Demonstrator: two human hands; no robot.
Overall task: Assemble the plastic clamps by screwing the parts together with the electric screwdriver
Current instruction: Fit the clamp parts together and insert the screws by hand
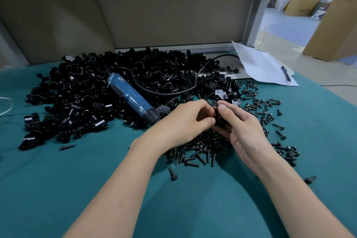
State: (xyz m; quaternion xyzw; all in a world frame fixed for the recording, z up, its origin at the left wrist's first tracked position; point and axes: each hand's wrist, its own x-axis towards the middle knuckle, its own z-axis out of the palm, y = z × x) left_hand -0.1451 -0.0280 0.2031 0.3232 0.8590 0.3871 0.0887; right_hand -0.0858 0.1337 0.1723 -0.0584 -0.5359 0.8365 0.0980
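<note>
- L hand [185, 122] & R hand [243, 127] meet above the table centre, both on one small black clamp part [219, 117] held between them, off the cloth.
- L fingers curled, thumb & forefinger pinching the part's left side. R thumb pressed on its top, other R fingers curled under it. Most of the part is hidden by the hands, so can't tell its shape.
- Electric screwdriver [131, 96], blue body w/ black nose, lies untouched on the heap's near edge, just left of the L hand. Nose end points at that hand & its tip is hidden behind it.
- Its black cable [173, 91] loops over the heap, then runs right toward the paper.
- Heap of black clamp parts [87, 93] fills the far-left & centre of the table, up against the grey back panel [173, 15].
- Black screws [202, 152] scattered under & right of the hands; a few strays apart, e.g. one [67, 147] near the heap's front.
- White paper [260, 66] at far right w/ a pen [286, 73] on it.
- Teal cloth [77, 189] covers the table.
- Cardboard boxes [301, 6] on the floor beyond, far right.
</note>
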